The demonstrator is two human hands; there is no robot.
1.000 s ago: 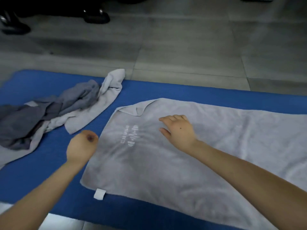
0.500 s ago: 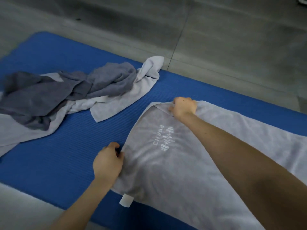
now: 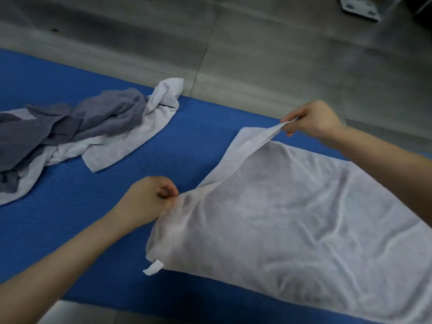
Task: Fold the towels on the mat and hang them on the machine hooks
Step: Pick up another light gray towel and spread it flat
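A light grey towel (image 3: 292,218) lies spread over the right half of the blue mat (image 3: 81,206). My left hand (image 3: 147,202) pinches the towel's left edge near the middle. My right hand (image 3: 313,120) pinches the far left corner and holds it up off the mat, so the left edge is lifted and stretched between both hands. A white loop tag (image 3: 153,268) sticks out at the near left corner. A crumpled pile of a dark grey towel (image 3: 77,120) and a light towel (image 3: 131,141) lies on the mat's left side.
Grey tiled floor (image 3: 257,54) runs beyond the mat's far edge. A pale machine base (image 3: 361,7) shows at the top right. A strip of floor lies at the near left below the mat.
Both hands have closed on the towel's left edge and lifted it off the mat toward the right; the printed logo is now turned under and out of sight.
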